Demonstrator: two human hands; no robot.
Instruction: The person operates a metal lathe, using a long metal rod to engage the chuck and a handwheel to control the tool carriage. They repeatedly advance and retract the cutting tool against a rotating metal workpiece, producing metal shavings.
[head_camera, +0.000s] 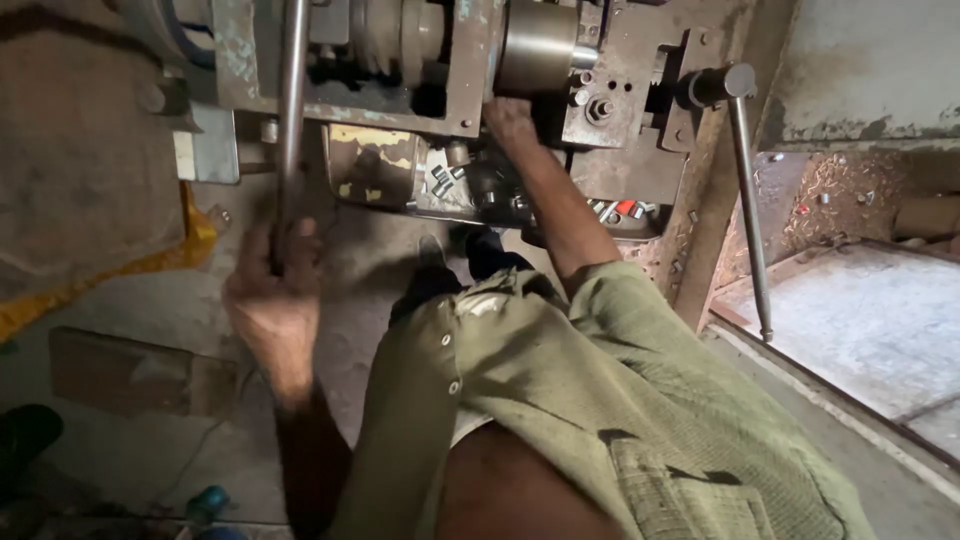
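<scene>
Head view: the left hand is wrapped tight around the long steel lever, whose axis runs straight up from the fist into the machine. The right hand (grip hidden; cannot tell) reaches under the round steel chuck.

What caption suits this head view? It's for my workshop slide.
Left hand grips a long steel lever; right hand reaches into a worn metal machine.

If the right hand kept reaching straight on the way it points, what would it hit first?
Probably the steel cylinder on the machine: the right hand sits just beneath it, pointing up at it. Depth is hard to judge.
</scene>
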